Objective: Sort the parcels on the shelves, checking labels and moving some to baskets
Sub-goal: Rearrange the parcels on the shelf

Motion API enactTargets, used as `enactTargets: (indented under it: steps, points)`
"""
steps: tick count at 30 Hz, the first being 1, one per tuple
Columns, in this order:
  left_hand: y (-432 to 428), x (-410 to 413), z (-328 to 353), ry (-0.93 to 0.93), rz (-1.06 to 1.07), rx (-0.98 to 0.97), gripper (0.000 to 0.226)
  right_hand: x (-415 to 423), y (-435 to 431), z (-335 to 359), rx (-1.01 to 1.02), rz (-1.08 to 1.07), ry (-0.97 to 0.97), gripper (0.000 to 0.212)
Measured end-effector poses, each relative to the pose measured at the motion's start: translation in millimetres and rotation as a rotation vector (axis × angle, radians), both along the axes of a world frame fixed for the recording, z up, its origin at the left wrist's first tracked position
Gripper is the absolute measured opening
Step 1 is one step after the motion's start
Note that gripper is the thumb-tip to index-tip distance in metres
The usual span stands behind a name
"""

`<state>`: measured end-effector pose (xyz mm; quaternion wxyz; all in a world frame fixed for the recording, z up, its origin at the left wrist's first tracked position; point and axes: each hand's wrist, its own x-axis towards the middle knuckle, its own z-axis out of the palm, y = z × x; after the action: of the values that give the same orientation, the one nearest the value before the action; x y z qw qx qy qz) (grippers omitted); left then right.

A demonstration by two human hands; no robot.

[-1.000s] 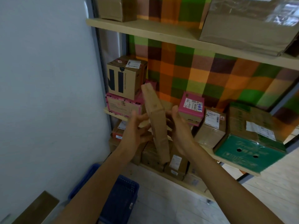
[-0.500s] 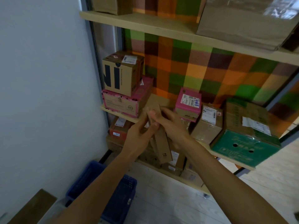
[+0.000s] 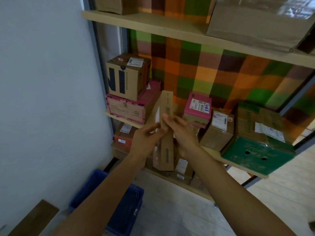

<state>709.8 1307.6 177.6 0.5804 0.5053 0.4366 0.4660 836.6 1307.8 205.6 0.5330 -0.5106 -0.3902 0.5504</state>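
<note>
A long flat brown cardboard parcel [image 3: 166, 149] stands upright and edge-on in front of the middle shelf [image 3: 211, 153]. My left hand [image 3: 144, 139] grips its left side, fingers curled round the edge. My right hand [image 3: 181, 132] holds its right side, with the thumb pressed on the narrow face. A blue plastic basket [image 3: 126, 212] sits on the floor below my left forearm. On the shelf stand a brown box with dark letters [image 3: 126, 75] on a pink-edged box [image 3: 131, 108], a small pink box [image 3: 197, 106], a brown labelled box [image 3: 218, 130] and a green box [image 3: 259, 147].
A white wall [image 3: 47, 99] closes the left side. An upper shelf [image 3: 170, 29] carries large brown parcels. More parcels fill the lowest shelf [image 3: 126, 135] behind my hands. A checked cloth [image 3: 221, 74] hangs behind the shelves. A brown board [image 3: 34, 217] lies at the bottom left.
The flat parcel was tilted and turned between my hands; it now stands upright and edge-on again. Both hands kept hold and shifted their grip near its middle.
</note>
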Motion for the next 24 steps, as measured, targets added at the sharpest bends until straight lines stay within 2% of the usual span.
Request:
enactTargets:
  steps: [5, 6, 9, 10, 13, 15, 16, 18, 21, 24]
  points:
    - [-3.0, 8.8, -8.6, 0.166, 0.086, 0.137, 0.018, -2.3, 2.6, -8.9, 0.024, -0.045, -0.031, 0.027]
    - [-2.5, 8.5, -9.3, 0.198, 0.082, 0.161, 0.023, -1.0, 4.1, -11.0, 0.012, -0.047, -0.005, 0.027]
    - [0.6, 6.2, -10.6, 0.220, 0.041, 0.162, 0.067, 6.0, 8.1, -16.3, -0.015, -0.051, 0.093, 0.031]
    - [0.7, 6.3, -9.1, 0.212, 0.030, 0.141, 0.068, 8.5, 8.3, -17.7, -0.016, -0.049, 0.115, 0.031]
    - [1.5, 8.5, -1.9, 0.183, 0.059, 0.075, 0.048, 10.2, 7.0, -20.0, 0.012, -0.017, 0.080, 0.024]
    - [3.9, 8.1, 5.1, 0.043, 0.119, -0.043, 0.023, 10.1, 6.0, -20.0, 0.022, -0.014, 0.055, 0.023]
    - [6.4, 5.9, 10.4, -0.060, 0.121, -0.145, 0.023, 11.8, 6.2, -20.2, 0.024, -0.016, 0.074, 0.025]
    - [15.6, -1.2, 13.7, -0.143, 0.102, -0.245, 0.034, 17.1, 7.6, -18.7, 0.014, -0.006, 0.168, 0.038]
    - [21.7, -8.2, 11.6, -0.068, 0.073, -0.236, 0.055, 28.3, 14.0, -21.1, -0.034, 0.018, 0.266, 0.069]
    - [20.8, -8.0, 9.3, 0.030, 0.033, -0.253, 0.063, 26.9, 15.8, -24.6, -0.072, 0.055, 0.217, 0.074]
